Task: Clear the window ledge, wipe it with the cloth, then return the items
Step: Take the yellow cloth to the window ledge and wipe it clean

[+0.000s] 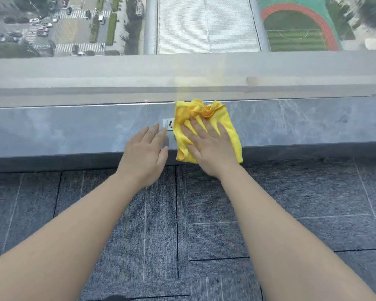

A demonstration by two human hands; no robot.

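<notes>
- Head view: a grey marbled window ledge (63, 129) is seen from above, running the full width of the frame, with the window glass along its far edge and grey carpet tiles (291, 203) below its near edge.
- A yellow microfibre cloth (230, 127) is spread on the ledge near the middle of its length — crumpled against the far edge, its near end hanging slightly over the near edge.
- The right hand (208, 146) is laid flat, palm down, on the cloth; its fingers (194, 123) are extended and slightly spread, pressing the cloth onto the ledge, with nothing pinched.
- The left hand (144, 155) is placed palm down at the near edge of the ledge, just beside the cloth but apart from it; its fingers (153, 132) are straight and held close together, and nothing is gripped.
- A white power socket (167, 123) is set into the ledge surface, between the left fingertips and the cloth, partly covered by the cloth's left border.
- Streets, parked cars and a sports field are visible far below through the glass.
</notes>
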